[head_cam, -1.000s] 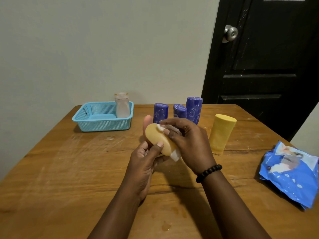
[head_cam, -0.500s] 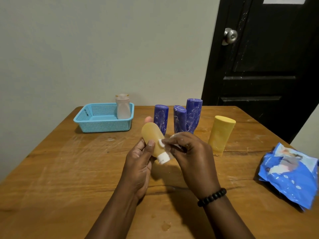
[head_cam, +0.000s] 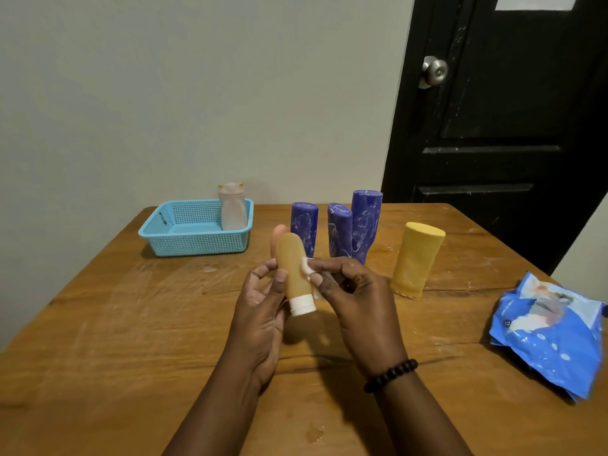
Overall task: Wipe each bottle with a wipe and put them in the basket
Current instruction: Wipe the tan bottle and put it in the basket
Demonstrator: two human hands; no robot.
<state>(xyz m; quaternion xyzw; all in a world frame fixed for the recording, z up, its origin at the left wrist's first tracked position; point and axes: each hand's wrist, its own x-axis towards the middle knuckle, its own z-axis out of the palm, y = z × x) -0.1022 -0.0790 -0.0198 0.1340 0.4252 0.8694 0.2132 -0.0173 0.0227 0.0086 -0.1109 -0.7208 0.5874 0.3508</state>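
orange bottle (head_cam: 292, 268) between both hands, wipe (head_cam: 307, 268) mostly hidden

One head-worn wide-angle camera is looking forward and down over the wooden bench (head_cam: 98, 324) from its near edge. It is facing the far wall (head_cam: 197, 93) and a black door (head_cam: 510, 126) at upper right. Both forearms are entering from the bottom edge, close to the lens.

No legible text; blue wipe pack (head_cam: 549, 337) print blurred.
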